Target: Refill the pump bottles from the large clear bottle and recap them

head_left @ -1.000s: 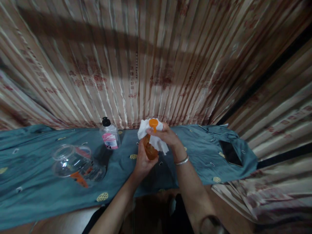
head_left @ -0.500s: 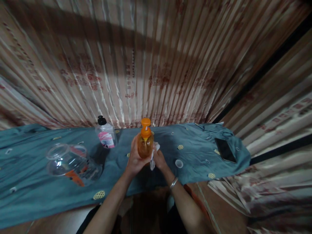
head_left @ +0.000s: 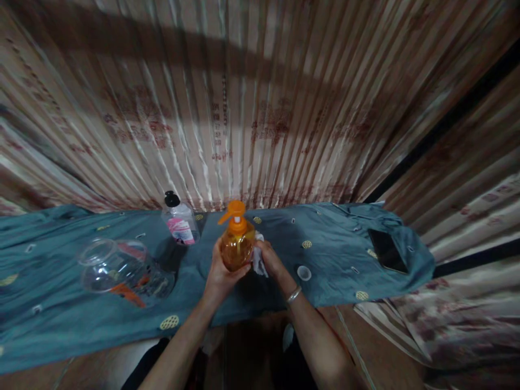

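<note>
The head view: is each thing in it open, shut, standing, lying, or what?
Amber transparent bottle with orange pump: upright, pump on, held by left hand
White tissue or cloth: crumpled, in right hand
Clear bottle with black cap and pink-white label: standing, cap on
Clear plastic container with orange markings: lid unclear
Blue-green patterned tablecloth: wrinkled
Small round whitish piece: lying on tablecloth
Black rectangular phone: lying, screen dark

Seemingly a home: printed curtains [head_left: 260,70], teal cloth-covered table [head_left: 333,254], tiled floor [head_left: 376,341].
</note>
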{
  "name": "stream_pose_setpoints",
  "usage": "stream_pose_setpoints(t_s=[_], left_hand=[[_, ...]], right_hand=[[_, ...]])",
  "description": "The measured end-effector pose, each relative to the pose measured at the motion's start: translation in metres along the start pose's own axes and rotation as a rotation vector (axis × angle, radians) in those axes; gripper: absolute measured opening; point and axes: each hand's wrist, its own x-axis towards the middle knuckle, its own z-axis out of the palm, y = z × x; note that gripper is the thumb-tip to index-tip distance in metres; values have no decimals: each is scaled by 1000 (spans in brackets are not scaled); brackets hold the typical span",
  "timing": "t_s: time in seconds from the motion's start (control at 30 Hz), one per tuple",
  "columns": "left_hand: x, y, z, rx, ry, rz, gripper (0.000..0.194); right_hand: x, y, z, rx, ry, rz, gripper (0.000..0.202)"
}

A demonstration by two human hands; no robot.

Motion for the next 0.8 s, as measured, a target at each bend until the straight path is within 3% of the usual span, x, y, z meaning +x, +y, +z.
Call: stream_pose_setpoints(t_s=[0.23,0.37,0.47,0.63,0.77,0.8], left_hand=[[4,17,-13,215,4,13,64],[14,20,-4,208,-63,21,60],[31,19,18,153,-121,43,61],[71,16,71,52,-218,81,68],[98,11,113,-13,-281,110,43],[104,9,121,-32,-289,112,44]], right_hand=[[-14,-5,6,85,78,16,39],[-21,-19,7,143,160,-48,42],[-16,-31,0,134,198,-153,43],[3,-49,-28,95,360,-322,38],[17,-58,-56,111,471,-387,40],[20,-59,-62,106,483,-392,41]])
